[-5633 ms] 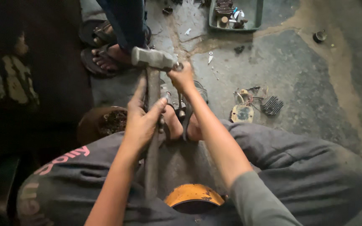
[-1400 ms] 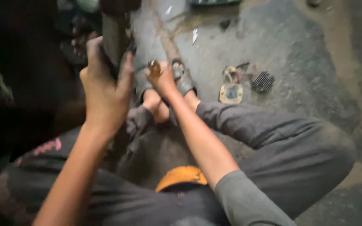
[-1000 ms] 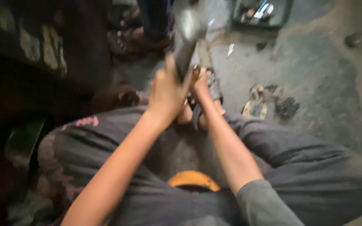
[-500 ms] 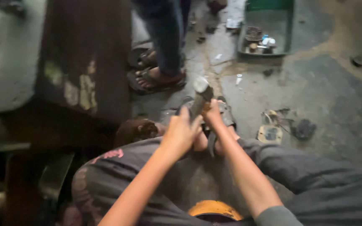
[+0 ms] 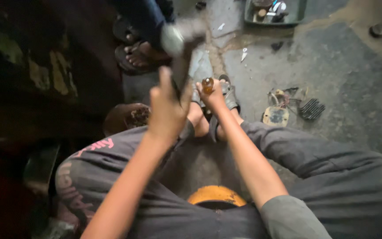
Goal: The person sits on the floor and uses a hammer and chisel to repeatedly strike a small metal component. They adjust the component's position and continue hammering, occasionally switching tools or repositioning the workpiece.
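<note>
A seated worker in grey trousers raises a hammer (image 5: 180,42) in the left hand (image 5: 168,110), fingers clenched round its handle, the blurred metal head lifted above a small brown-topped tool (image 5: 207,84). The right hand (image 5: 213,95) grasps that tool from below, fingers closed about it, holding it upright just beyond the worker's sandalled feet (image 5: 226,104). Nearer the worker than the tool, an orange round object (image 5: 216,194) sits between the knees. To the tool's right on the concrete floor (image 5: 345,66) lie a flat round metal part (image 5: 276,116) and a dark finned piece (image 5: 311,109), close together. Beyond the tool stand another person's sandalled feet (image 5: 140,55), and farther off to the right a green tray (image 5: 274,12) of small parts. Left of the tool sits a rusty bowl (image 5: 127,119)
</note>
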Demonstrator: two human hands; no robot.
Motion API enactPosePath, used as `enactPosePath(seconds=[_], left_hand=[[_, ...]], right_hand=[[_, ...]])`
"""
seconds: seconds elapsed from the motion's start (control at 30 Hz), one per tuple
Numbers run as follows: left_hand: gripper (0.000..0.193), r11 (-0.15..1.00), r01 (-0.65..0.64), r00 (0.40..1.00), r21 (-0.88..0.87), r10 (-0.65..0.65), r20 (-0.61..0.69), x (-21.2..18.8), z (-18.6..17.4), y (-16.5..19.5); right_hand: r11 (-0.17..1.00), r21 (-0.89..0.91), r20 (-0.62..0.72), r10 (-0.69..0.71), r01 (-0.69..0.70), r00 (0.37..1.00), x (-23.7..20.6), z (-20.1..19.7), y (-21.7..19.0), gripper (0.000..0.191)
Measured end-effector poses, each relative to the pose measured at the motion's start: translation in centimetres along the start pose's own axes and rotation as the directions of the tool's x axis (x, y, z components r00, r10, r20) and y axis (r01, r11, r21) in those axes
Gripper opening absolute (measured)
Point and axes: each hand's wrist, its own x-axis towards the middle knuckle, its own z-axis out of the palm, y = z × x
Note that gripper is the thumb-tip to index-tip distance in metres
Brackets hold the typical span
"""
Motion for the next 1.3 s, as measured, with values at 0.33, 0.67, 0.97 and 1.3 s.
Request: enactPosePath(seconds=[0.33, 0.67, 0.97, 1.3], left_hand=[[0.042, 0.958, -0.180, 0.971, -0.225, 0.137, -0.197, 0.6, 0.1, 0.6], [0.049, 0.972, -0.217, 0.968, 0.095, 0.227, -0.108, 0.7, 0.4, 3.5], [0.044, 0.987, -0.132, 0.987, 0.093, 0.140, -0.077, -1.2, 2.0, 3.9], [0.037, 0.985, -0.150, 0.983, -0.089, 0.139, -0.121, -1.3, 3.5, 0.4]], right_hand=[[0.985, -0.104, -0.162, -0.153, 0.137, 0.975, 0.1, 0.5, 1.0, 0.030], [0.979, 0.186, -0.060, -0.070, 0.080, 0.996, 0.5, 0.2, 0.9, 0.013], [0.924, 0.373, -0.071, -0.067, 0.088, 0.995, 0.9, 1.0, 2.2, 0.003], [0.982, 0.126, -0.187, -0.114, 0.139, 0.976, 0.3, -0.3, 0.3, 0.026]])
